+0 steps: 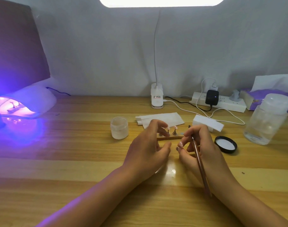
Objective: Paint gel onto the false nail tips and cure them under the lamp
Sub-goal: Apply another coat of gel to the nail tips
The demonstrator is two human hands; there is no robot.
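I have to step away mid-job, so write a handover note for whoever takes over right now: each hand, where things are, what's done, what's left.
Left hand open, fingers loosely curved over the wooden strip, gripping nothing visible.
Right hand holds the brush and pinches one nail tip on its stand.
Two more tips stand on the strip; open jar to its left, black lid to its right.
Curing lamp is lit, a holder with stands inside.
Left: paint the held tip, likely the others, then cure them.

Two hands (146, 148) (207, 145), one brush (200, 163), one jar (119, 128)
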